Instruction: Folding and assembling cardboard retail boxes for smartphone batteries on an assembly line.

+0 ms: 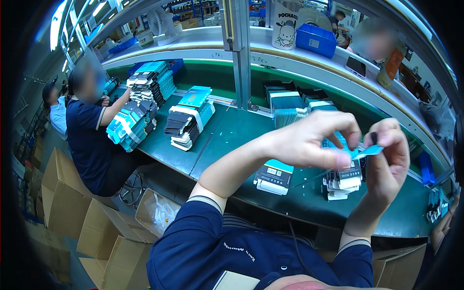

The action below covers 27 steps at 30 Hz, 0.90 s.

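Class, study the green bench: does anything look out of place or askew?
Yes: the banded carton bundle nearest the co-worker slants and appears to overhang the green bench, while the bundle to its right sits wholly on top.

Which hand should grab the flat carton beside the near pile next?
Probably the left hand: it appears nearer that flat carton, while the right hand, farther right, pinches a blue strip. Whether the left touches it too is unclear.
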Motion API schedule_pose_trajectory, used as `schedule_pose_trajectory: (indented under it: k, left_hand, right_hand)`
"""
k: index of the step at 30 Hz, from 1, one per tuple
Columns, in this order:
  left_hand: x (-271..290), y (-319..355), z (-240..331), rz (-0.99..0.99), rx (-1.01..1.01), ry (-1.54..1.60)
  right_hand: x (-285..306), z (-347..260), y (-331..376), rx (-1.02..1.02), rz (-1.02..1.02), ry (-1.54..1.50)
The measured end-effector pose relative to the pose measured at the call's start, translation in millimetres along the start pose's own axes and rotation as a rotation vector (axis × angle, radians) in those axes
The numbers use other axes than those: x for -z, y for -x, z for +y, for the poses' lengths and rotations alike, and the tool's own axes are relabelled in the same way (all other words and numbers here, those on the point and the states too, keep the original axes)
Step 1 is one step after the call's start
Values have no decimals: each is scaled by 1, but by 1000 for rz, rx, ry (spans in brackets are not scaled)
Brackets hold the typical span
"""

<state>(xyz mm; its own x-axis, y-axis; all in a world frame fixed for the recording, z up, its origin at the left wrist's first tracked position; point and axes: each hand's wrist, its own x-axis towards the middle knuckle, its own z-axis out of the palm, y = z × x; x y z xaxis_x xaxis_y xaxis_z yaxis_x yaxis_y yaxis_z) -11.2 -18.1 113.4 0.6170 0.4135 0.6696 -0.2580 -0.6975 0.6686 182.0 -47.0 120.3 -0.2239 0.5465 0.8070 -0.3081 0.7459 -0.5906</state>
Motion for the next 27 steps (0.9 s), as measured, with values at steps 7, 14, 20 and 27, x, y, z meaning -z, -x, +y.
schedule_pose_trajectory:
  k: [7, 14, 20, 27]
  left_hand:
    - [-22, -3, -3, -155, 70, -209]
    - [-13, -5, -1, 240, -189, 215]
    - [-10, -3, 1, 280, 20, 560]
    - [-7, 0, -3, 488, 48, 459]
  right_hand:
    - [16, 11, -8, 279, -109, -46]
    - [28, 29, -15, -90, 139, 13]
    - [18, 25, -14, -377, -312, 202]
    - [20, 34, -8, -357, -118, 128]
